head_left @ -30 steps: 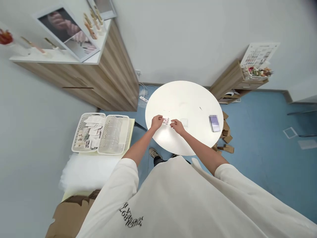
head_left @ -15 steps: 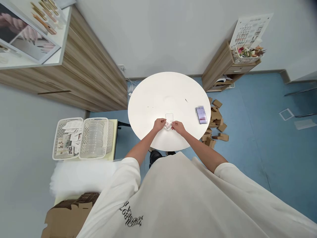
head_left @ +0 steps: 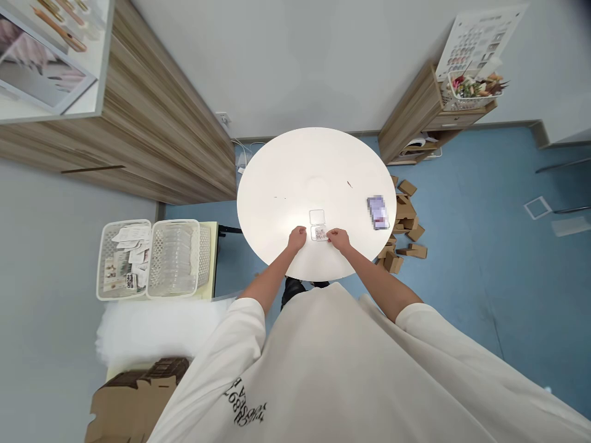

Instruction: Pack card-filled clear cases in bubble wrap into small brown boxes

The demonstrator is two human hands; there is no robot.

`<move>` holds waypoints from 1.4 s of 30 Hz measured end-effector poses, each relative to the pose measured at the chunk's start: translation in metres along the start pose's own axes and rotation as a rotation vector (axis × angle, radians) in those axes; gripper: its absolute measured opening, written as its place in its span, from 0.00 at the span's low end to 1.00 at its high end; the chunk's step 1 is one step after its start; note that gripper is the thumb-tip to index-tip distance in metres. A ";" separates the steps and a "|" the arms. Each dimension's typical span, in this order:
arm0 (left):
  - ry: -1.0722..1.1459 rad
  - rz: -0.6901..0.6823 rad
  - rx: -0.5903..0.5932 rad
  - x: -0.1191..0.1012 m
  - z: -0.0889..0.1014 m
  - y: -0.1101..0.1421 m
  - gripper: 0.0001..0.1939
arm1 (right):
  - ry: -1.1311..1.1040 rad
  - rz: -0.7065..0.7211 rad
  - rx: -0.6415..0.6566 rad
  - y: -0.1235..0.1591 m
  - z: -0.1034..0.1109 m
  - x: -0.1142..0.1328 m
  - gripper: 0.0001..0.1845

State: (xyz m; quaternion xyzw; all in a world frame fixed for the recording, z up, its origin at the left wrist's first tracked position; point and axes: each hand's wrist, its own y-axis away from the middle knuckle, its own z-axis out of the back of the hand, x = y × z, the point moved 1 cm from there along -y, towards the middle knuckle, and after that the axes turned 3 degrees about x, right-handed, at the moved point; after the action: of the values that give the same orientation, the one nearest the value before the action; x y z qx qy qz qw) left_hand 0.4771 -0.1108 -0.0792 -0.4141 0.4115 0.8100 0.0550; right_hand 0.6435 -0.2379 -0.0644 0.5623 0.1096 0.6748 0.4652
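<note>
our right hand [head_left: 338, 239] has fingers pressed together at the right edge of the open clear case [head_left: 318, 232], near the round table's [head_left: 316, 166] front edge; our left hand [head_left: 298, 237], curled, is just beside it.

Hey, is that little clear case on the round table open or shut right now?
Open: the clear case's lid lies folded back, beyond the base holding small patterned pieces.

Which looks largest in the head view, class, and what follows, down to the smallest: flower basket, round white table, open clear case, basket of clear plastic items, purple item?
1. Round white table
2. Basket of clear plastic items
3. Flower basket
Last: open clear case and purple item, too alike to rank.
</note>
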 end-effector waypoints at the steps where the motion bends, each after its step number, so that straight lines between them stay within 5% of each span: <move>1: 0.014 0.020 0.018 0.004 -0.003 0.000 0.16 | 0.011 -0.015 -0.008 -0.002 -0.002 0.000 0.06; 9: 0.055 0.072 0.115 0.010 -0.023 0.003 0.22 | 0.163 0.003 -0.101 -0.021 -0.016 -0.004 0.04; 18: 0.020 0.072 0.106 0.002 -0.011 0.000 0.21 | 0.151 0.048 -0.084 -0.021 -0.010 -0.004 0.08; 25: 0.040 0.054 0.049 -0.012 0.000 -0.025 0.22 | 0.110 0.090 -0.083 -0.038 -0.001 0.015 0.18; 32: 0.104 -0.007 0.007 -0.027 -0.006 -0.046 0.25 | -0.024 0.147 -0.019 -0.057 -0.004 0.025 0.28; 42: 0.216 0.038 0.076 -0.027 -0.008 -0.048 0.27 | -0.104 0.131 0.067 -0.058 -0.008 0.024 0.30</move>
State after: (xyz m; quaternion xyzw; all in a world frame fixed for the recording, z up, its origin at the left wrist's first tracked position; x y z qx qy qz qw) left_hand 0.5200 -0.0779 -0.0927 -0.4888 0.4531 0.7455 0.0104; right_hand 0.6670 -0.1856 -0.0904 0.6179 0.0709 0.6698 0.4058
